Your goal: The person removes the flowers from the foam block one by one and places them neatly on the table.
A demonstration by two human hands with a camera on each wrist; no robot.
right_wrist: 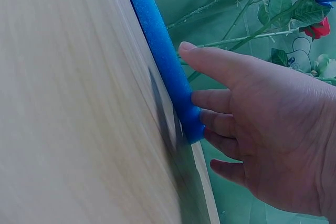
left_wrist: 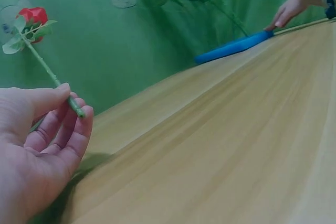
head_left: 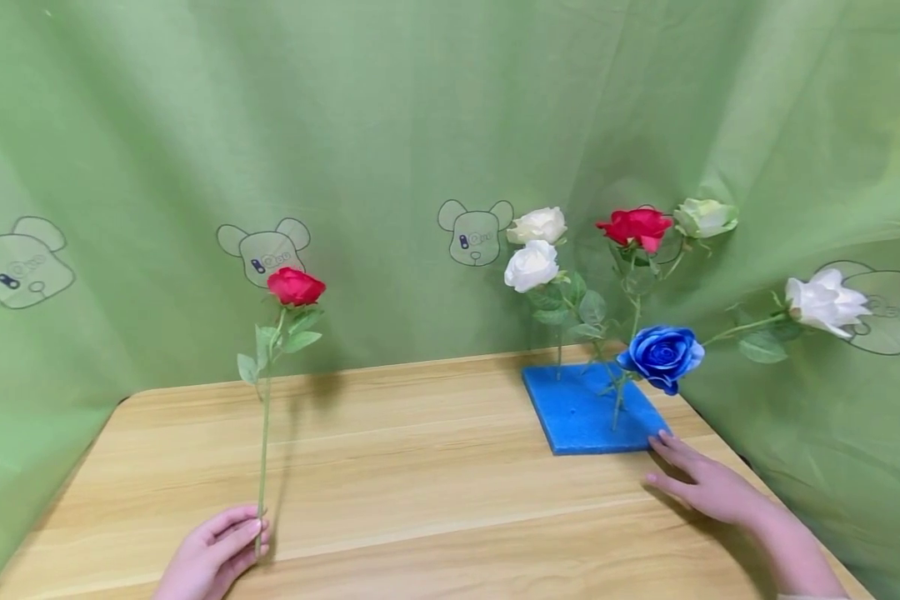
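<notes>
My left hand [head_left: 217,550] pinches the lower stem of a red rose [head_left: 296,286] between thumb and fingers. The rose stands nearly upright over the table's left part, and its cut stem end shows just past the fingertips in the left wrist view. At the right, my right hand [head_left: 716,487] has its fingers extended, fingertips at the near right corner of a blue foam board [head_left: 573,417]. Stuck in that board are a blue rose [head_left: 662,357], another red rose [head_left: 636,227] and several white or pale flowers, one white bloom [head_left: 827,302] leaning far right.
The board lies on a wooden table [head_left: 390,492] near its back right edge. Green curtains [head_left: 375,167] printed with bear heads hang close behind and at both sides. The flowers in the board spread outward at different angles, some close to the curtain.
</notes>
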